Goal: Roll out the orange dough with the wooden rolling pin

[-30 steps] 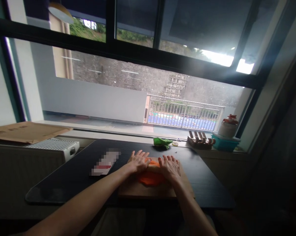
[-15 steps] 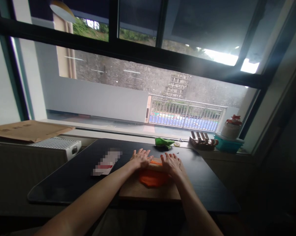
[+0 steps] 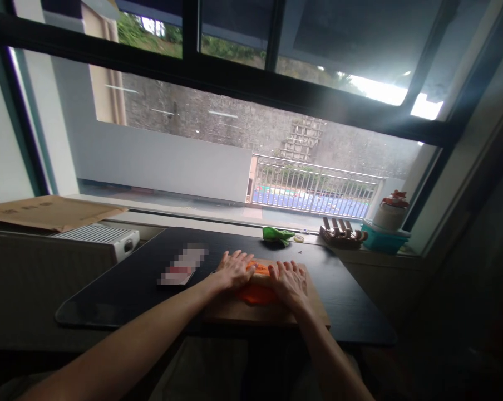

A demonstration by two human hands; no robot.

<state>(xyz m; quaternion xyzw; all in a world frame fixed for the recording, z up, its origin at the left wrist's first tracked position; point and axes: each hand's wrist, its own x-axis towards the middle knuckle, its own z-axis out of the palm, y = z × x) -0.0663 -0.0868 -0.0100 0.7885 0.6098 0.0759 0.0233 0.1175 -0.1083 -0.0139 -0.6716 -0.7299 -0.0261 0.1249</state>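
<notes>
A pale wooden rolling pin (image 3: 263,280) lies across a flattened orange dough-like sheet (image 3: 257,296), which shows on both its near and far sides. Under them is a wooden board (image 3: 255,316). My left hand (image 3: 236,269) rests with its palm on the left part of the pin, fingers stretched forward. Over the right part lies my right hand (image 3: 290,283), its fingers spread and not wrapped round the pin. Both palms hide the pin's ends. Whether the orange stuff is dough or modelling clay I cannot tell.
The board is on a dark table (image 3: 122,295) by a window. A blurred-out flat object (image 3: 182,267) lies left. At the back are a crumpled green cloth (image 3: 276,235), a brown rack (image 3: 342,234) and a teal box (image 3: 385,238). A brown envelope (image 3: 55,211) tops the white radiator (image 3: 105,242).
Both hands and the rolling pin have come back toward me over the orange sheet. More orange now shows beyond the pin. The whole view has shifted slightly.
</notes>
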